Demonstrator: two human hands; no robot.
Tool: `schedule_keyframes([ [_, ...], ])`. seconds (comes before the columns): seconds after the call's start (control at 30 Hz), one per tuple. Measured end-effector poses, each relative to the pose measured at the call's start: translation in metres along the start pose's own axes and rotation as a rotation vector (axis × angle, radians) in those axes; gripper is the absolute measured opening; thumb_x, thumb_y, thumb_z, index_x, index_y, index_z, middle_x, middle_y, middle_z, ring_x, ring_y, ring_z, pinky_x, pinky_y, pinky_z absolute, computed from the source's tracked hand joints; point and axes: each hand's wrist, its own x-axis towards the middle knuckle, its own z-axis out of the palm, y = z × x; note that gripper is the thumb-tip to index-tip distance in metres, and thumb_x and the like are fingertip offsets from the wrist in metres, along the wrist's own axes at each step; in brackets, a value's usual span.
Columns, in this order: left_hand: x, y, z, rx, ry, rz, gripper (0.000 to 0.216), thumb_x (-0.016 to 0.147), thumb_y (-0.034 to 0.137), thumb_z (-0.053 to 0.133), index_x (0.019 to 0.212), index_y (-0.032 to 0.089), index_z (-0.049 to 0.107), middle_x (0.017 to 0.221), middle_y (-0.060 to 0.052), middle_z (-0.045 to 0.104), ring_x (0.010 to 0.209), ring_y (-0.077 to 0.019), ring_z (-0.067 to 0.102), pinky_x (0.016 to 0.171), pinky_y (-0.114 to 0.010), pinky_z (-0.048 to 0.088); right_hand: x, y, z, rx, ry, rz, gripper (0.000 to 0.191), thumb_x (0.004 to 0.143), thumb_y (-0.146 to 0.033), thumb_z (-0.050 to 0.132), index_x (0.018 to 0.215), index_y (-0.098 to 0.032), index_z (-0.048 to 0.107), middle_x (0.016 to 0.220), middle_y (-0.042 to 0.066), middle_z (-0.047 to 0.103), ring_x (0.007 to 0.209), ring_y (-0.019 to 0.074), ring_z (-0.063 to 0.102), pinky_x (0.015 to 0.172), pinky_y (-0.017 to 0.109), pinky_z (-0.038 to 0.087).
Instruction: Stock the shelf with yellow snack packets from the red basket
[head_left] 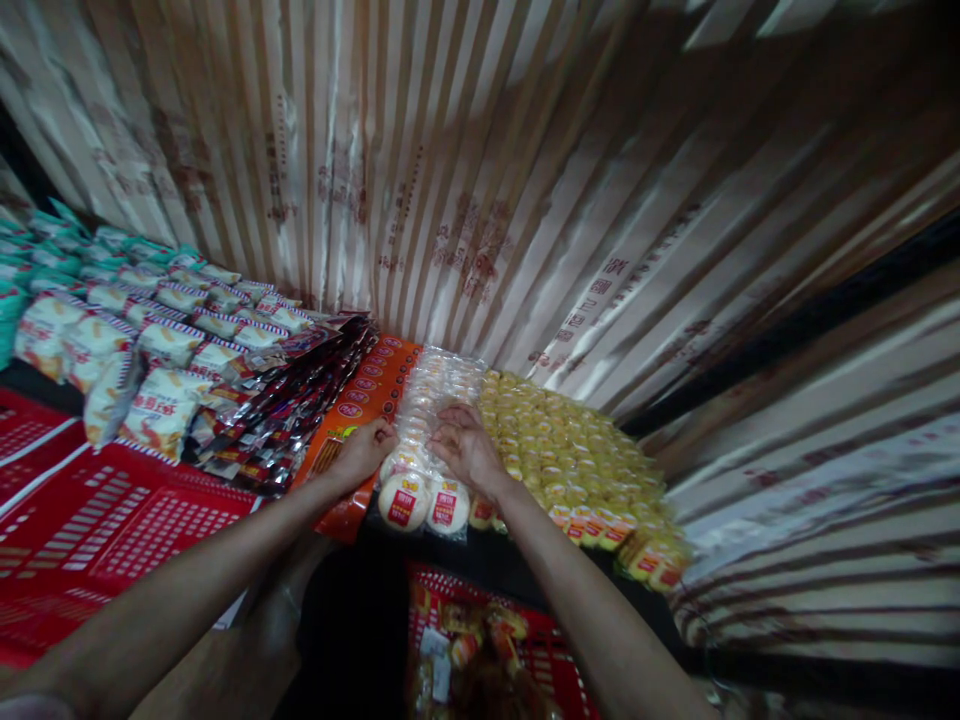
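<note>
Clear-wrapped round rice crackers (406, 502) with red and yellow labels stand in two columns on a dark shelf. At their left side is my left hand (366, 448), its fingers curled together beside an orange snack bag (379, 378). My right hand (466, 452) lies over the right column, its fingers bent and pinched against the wrappers. Whatever is between the fingertips of either hand is too small and blurred to make out. Yellow-wrapped snack packs (577, 450) fill the shelf just right of my right hand.
Dark shiny packets (300, 390) and white snack bags (161, 410) line the shelf on the left, with green bags (45, 245) beyond. Red plastic baskets (142, 530) stand below; one basket (547, 660) holds snacks. A pleated printed sheet (450, 150) hangs behind. A black bar crosses at right.
</note>
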Motion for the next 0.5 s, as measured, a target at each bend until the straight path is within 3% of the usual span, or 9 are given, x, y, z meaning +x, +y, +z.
schedule_keyframes([
  [0.13, -0.004, 0.004, -0.003, 0.041, 0.014, 0.051, 0.018, 0.073, 0.034, 0.050, 0.075, 0.017, 0.057, 0.069, 0.000, 0.059, 0.063, -0.0126, 0.052, 0.058, -0.022, 0.039, -0.016, -0.019, -0.009, -0.072, -0.083, -0.020, 0.018, 0.077, -0.036, 0.062, 0.076, -0.018, 0.067, 0.112, 0.011, 0.056, 0.118, 0.0265, 0.035, 0.098, 0.044, 0.036],
  [0.27, -0.006, 0.006, -0.002, 0.031, 0.034, 0.036, 0.017, 0.072, 0.033, 0.051, 0.074, 0.017, 0.056, 0.066, 0.001, 0.057, 0.061, -0.0123, 0.051, 0.058, -0.022, 0.039, -0.026, -0.028, -0.004, -0.119, -0.127, 0.002, 0.009, 0.075, -0.025, 0.064, 0.076, -0.016, 0.066, 0.116, 0.013, 0.054, 0.120, 0.0279, 0.033, 0.099, 0.045, 0.036],
  [0.5, -0.006, 0.006, -0.001, -0.021, 0.015, 0.047, 0.021, 0.076, 0.036, 0.048, 0.074, 0.017, 0.054, 0.068, 0.000, 0.057, 0.064, -0.0127, 0.052, 0.060, -0.023, 0.040, -0.021, -0.031, 0.016, -0.071, 0.009, -0.026, 0.010, 0.077, -0.013, 0.054, 0.073, -0.016, 0.062, 0.111, 0.013, 0.057, 0.116, 0.0267, 0.038, 0.097, 0.046, 0.039],
])
